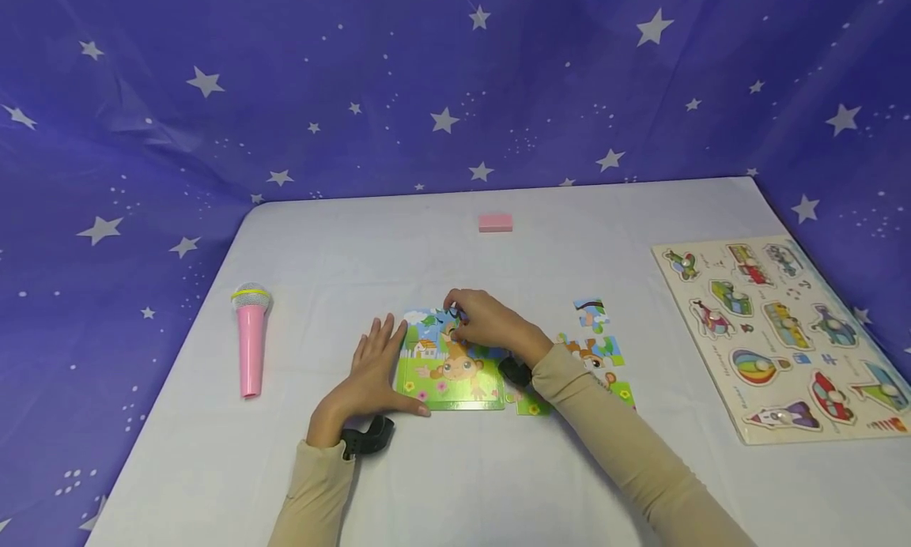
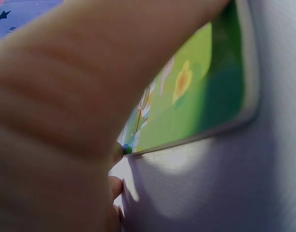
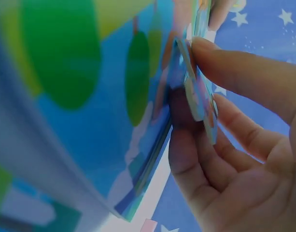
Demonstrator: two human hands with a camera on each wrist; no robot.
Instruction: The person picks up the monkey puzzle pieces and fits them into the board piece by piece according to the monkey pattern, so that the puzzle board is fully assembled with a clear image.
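A square jigsaw puzzle board (image 1: pixel 466 390) with a monkey picture lies on the table. My left hand (image 1: pixel 370 373) rests at its left side, fingers spread and straight, with the thumb along the lower-left corner. My right hand (image 1: pixel 491 319) is over the upper part of the board and pinches a puzzle piece (image 3: pixel 201 99) between thumb and fingers. In the right wrist view that piece is tilted up from the board; whether its edge touches the board I cannot tell. Several loose puzzle pieces (image 1: pixel 591 314) lie to the right, partly covered by my right forearm.
A pink toy microphone (image 1: pixel 251 345) lies at the left. A small pink block (image 1: pixel 495 223) sits near the table's back edge. On the right is a wooden peg puzzle (image 1: pixel 733 349) with vehicle pictures. A purple star-patterned cloth (image 1: pixel 398 73) hangs behind the white table (image 1: pixel 178 452).
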